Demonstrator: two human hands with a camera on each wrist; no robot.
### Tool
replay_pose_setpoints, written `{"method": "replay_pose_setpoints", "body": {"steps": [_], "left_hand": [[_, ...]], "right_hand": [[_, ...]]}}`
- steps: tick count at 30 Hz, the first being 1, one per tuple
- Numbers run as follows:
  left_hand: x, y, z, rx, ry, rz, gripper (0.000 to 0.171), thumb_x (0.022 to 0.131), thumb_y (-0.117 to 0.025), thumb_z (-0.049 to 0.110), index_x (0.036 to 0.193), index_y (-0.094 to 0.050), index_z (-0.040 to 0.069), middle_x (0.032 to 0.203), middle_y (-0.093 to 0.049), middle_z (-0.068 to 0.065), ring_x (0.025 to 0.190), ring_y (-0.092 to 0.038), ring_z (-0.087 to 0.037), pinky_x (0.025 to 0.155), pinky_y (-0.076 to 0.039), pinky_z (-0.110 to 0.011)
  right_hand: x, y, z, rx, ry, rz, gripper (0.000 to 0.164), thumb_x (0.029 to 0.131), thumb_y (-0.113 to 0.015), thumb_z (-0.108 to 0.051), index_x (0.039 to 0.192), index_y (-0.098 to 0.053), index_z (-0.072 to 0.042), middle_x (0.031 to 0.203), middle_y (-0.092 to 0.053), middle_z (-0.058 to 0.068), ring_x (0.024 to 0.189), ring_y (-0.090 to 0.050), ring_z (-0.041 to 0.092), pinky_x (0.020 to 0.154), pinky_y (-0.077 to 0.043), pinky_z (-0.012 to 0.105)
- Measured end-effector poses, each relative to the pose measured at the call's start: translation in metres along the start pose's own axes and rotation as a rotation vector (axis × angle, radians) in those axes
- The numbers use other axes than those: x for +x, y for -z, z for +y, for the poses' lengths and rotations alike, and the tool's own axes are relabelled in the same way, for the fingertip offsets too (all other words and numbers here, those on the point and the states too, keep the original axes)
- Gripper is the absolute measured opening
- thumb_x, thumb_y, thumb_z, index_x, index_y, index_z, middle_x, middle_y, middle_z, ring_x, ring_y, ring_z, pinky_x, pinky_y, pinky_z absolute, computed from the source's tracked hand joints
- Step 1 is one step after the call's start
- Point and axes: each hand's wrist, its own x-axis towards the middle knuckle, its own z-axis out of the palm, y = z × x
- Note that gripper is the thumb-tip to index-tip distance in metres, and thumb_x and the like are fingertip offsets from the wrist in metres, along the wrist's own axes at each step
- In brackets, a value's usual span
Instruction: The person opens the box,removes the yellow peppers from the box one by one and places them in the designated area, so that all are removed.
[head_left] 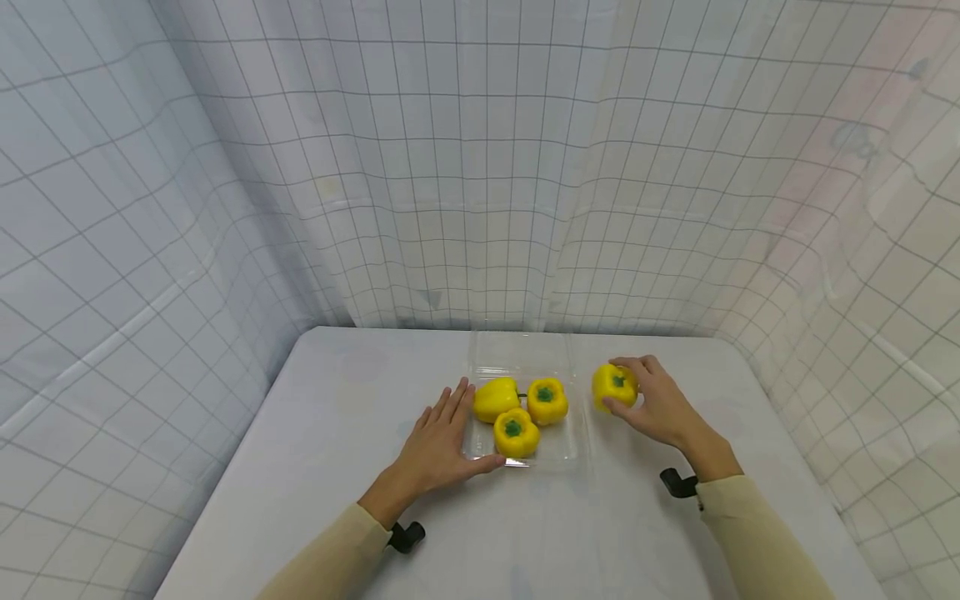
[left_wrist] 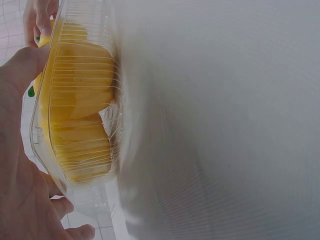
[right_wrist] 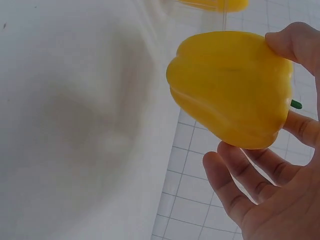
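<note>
A clear plastic clamshell container (head_left: 561, 446) holds three yellow bell peppers: one lying on its side (head_left: 495, 400), one at the right (head_left: 547, 400) and one at the front (head_left: 516, 432). My left hand (head_left: 437, 450) rests along the container's left side with straight, spread fingers, its thumb at the front rim. To the right of the container, my right hand (head_left: 662, 408) grips a fourth yellow bell pepper (right_wrist: 227, 87) between thumb and fingers. That pepper's green stem (right_wrist: 296, 104) points toward the palm, and its bottom hangs above the table.
The container's transparent lid (head_left: 521, 352) is folded back toward the rear edge of the white table (head_left: 360, 383). White grid-patterned curtains (head_left: 465, 167) enclose the table at the back and both sides.
</note>
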Motion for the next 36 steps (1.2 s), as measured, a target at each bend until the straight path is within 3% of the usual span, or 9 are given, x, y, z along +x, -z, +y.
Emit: {"method": "replay_pose_setpoints", "body": {"steps": [12, 36], "left_hand": [[-0.001, 0.002, 0.001, -0.001, -0.003, -0.005, 0.135, 0.091, -0.067, 0.094, 0.189, -0.016, 0.015, 0.200, -0.010, -0.005, 0.184, -0.019, -0.042, 0.145, -0.025, -0.074], [-0.001, -0.001, -0.001, 0.000, -0.001, 0.000, 0.136, 0.091, -0.065, 0.096, 0.189, -0.017, 0.015, 0.200, -0.010, -0.004, 0.184, -0.020, -0.042, 0.144, -0.026, -0.076]], "right_hand": [[0.000, -0.009, 0.009, -0.008, -0.039, -0.028, 0.067, 0.103, -0.090, -0.032, 0.159, -0.065, -0.007, 0.140, -0.063, 0.028, 0.111, -0.065, 0.035, 0.099, -0.062, 0.057], [-0.001, -0.015, 0.011, 0.001, -0.053, -0.092, 0.079, 0.104, -0.089, -0.041, 0.169, -0.057, -0.009, 0.152, -0.060, 0.031, 0.133, -0.068, 0.050, 0.115, -0.059, 0.075]]}}
